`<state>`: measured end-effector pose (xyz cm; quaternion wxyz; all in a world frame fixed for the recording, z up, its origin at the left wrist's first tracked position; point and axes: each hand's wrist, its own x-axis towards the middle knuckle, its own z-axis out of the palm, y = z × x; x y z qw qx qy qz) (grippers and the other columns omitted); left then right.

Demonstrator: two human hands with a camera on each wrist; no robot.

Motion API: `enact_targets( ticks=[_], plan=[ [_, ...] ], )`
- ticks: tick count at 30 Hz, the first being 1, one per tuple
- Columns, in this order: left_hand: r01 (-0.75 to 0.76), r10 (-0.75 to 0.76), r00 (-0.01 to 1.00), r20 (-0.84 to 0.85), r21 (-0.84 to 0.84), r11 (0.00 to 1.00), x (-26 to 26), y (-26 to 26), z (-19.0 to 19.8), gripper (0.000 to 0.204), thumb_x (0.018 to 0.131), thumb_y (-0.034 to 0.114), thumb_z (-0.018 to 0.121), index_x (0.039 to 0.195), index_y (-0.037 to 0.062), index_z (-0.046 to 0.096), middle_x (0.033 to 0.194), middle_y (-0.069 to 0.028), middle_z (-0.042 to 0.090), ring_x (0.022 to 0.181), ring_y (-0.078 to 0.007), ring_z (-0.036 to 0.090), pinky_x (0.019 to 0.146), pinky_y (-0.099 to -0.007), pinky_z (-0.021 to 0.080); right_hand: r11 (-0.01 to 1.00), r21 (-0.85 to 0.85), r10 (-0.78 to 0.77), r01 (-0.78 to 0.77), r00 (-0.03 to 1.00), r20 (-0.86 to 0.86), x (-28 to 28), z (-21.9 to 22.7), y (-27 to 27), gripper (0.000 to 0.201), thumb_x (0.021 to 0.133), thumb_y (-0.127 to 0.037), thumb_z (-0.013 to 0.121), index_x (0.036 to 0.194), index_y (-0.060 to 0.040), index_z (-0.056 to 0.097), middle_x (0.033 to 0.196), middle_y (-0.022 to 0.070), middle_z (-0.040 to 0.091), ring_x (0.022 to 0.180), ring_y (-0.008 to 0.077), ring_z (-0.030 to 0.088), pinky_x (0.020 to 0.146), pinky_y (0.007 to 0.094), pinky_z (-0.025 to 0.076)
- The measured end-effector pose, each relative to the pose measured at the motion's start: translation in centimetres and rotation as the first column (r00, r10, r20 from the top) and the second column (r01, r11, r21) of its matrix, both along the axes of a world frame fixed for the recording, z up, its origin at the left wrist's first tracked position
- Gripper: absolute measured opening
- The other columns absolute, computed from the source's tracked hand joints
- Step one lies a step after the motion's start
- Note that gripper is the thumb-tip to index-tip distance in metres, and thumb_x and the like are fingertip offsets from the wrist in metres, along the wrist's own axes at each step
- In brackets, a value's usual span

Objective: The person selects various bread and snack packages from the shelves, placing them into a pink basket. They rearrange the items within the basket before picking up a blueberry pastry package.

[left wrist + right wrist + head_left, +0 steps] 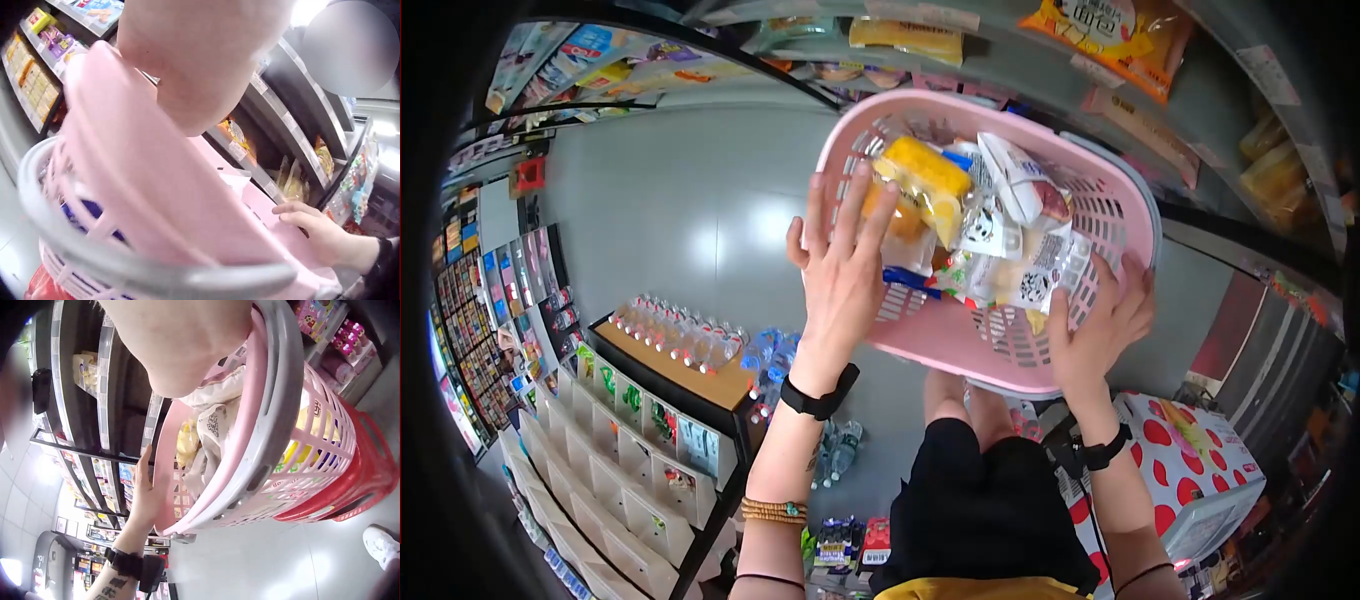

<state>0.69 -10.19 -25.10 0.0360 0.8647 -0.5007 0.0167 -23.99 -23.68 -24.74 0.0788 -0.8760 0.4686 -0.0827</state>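
A pink plastic basket (960,362) with slotted sides and a grey handle folded along its rim is in front of the person. Inside lie several packaged foods, among them a yellow pack (927,168), a white pack (1022,180) and panda-printed wrappers (990,232). The left hand (845,275) lies across the basket's left side, fingers long and straight, and touches the side wall (170,481) in the right wrist view. At the opposite end the right hand (1100,330) rests over the rim, fingers spread and slightly bent. Neither hand holds a packet.
Beneath the pink basket shows a red basket (337,487). Shelves with bagged goods (1115,40) run along the far side. A wooden-topped table with rows of bottles (680,330) stands at left, and a red-dotted box (1190,445) at right.
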Motion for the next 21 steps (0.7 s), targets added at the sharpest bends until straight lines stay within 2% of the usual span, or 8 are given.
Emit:
enact_targets(
  ticks=[1, 4, 8, 9, 12, 15, 18, 21],
  plan=[
    [0.017, -0.016, 0.999, -0.034, 0.040, 0.999, 0.2, -1.1, 0.9, 0.076, 0.081, -0.007, 0.054, 0.149, 0.0274, 0.051, 0.159, 0.0005, 0.041, 0.153, -0.0309, 0.024, 0.116, -0.0491, 0.021, 1.000, 0.005, -0.003, 0.003, 1.000, -0.001, 0.0, 0.1, 0.0, 0.060, 0.086, -0.035, 0.068, 0.138, -0.0090, 0.054, 0.152, 0.0188, 0.036, 0.141, 0.0473, 0.027, 0.109, 0.0630, 0.022],
    [0.136, -0.132, 0.971, -0.198, 0.009, 0.991, 1.2, -3.5, 1.9, 0.082, 0.077, -0.012, 0.054, 0.149, 0.0251, 0.049, 0.160, -0.0014, 0.039, 0.153, -0.0337, 0.024, 0.119, -0.0541, 0.018, 1.000, 0.007, -0.003, 0.003, 1.000, -0.012, 0.0, 0.3, 0.0, 0.060, 0.086, -0.035, 0.068, 0.138, -0.0086, 0.054, 0.152, 0.0187, 0.036, 0.141, 0.0475, 0.027, 0.109, 0.0631, 0.022],
    [0.215, -0.196, 0.957, -0.215, 0.070, 0.974, 1.4, -4.5, 1.0, 0.083, 0.076, -0.012, 0.056, 0.150, 0.0241, 0.048, 0.160, -0.0027, 0.039, 0.153, -0.0350, 0.023, 0.119, -0.0550, 0.018, 1.000, 0.024, -0.006, 0.007, 1.000, -0.016, 0.0, 0.5, 0.0, 0.058, 0.087, -0.036, 0.067, 0.136, -0.0080, 0.055, 0.151, 0.0186, 0.037, 0.141, 0.0479, 0.027, 0.109, 0.0632, 0.022],
    [0.216, -0.204, 0.961, -0.188, 0.048, 0.975, 1.3, -4.7, 0.8, 0.081, 0.076, -0.010, 0.059, 0.149, 0.0234, 0.049, 0.153, -0.0047, 0.046, 0.148, -0.0354, 0.030, 0.117, -0.0536, 0.022, 1.000, 0.022, -0.009, 0.009, 1.000, -0.011, 0.0, 0.5, 0.0, 0.057, 0.087, -0.036, 0.067, 0.136, -0.0079, 0.055, 0.150, 0.0186, 0.037, 0.141, 0.0479, 0.028, 0.108, 0.0632, 0.022],
    [0.208, -0.202, 0.954, -0.221, 0.006, 0.978, 1.4, -5.0, 0.9, 0.074, 0.077, -0.007, 0.061, 0.145, 0.0219, 0.053, 0.140, -0.0061, 0.053, 0.141, -0.0340, 0.038, 0.113, -0.0524, 0.026, 1.000, 0.019, -0.012, 0.012, 1.000, -0.002, 0.0, 0.5, 0.1, 0.056, 0.088, -0.037, 0.065, 0.135, -0.0077, 0.055, 0.149, 0.0186, 0.039, 0.141, 0.0482, 0.028, 0.108, 0.0632, 0.022],
    [0.205, -0.202, 0.970, -0.138, 0.012, 0.979, 1.7, -4.7, 0.8, 0.065, 0.077, -0.004, 0.062, 0.137, 0.0208, 0.059, 0.129, -0.0060, 0.055, 0.133, -0.0317, 0.043, 0.107, -0.0505, 0.031, 1.000, 0.013, -0.013, 0.013, 1.000, 0.001, 0.0, 0.5, 0.1, 0.056, 0.089, -0.038, 0.065, 0.135, -0.0078, 0.056, 0.148, 0.0187, 0.040, 0.141, 0.0482, 0.028, 0.108, 0.0632, 0.023],
    [0.199, -0.196, 0.977, -0.087, 0.026, 0.980, 2.0, -4.0, 1.7, 0.053, 0.081, 0.004, 0.064, 0.132, 0.0197, 0.063, 0.127, -0.0077, 0.055, 0.131, -0.0317, 0.046, 0.109, -0.0511, 0.029, 1.000, 0.016, -0.014, 0.014, 1.000, 0.004, 0.0, 0.5, 0.1, 0.055, 0.089, -0.038, 0.065, 0.135, -0.0082, 0.056, 0.147, 0.0187, 0.041, 0.141, 0.0482, 0.028, 0.108, 0.0631, 0.023],
    [0.157, -0.157, 0.987, -0.037, -0.011, 0.988, 2.1, -3.1, 3.0, 0.049, 0.081, 0.004, 0.063, 0.127, 0.0200, 0.066, 0.123, -0.0063, 0.057, 0.130, -0.0303, 0.047, 0.107, -0.0489, 0.027, 1.000, 0.018, -0.017, 0.017, 1.000, 0.001, 0.0, 0.5, 0.1, 0.054, 0.089, -0.038, 0.065, 0.134, -0.0085, 0.056, 0.147, 0.0186, 0.041, 0.141, 0.0483, 0.028, 0.108, 0.0630, 0.023]
  ],
)
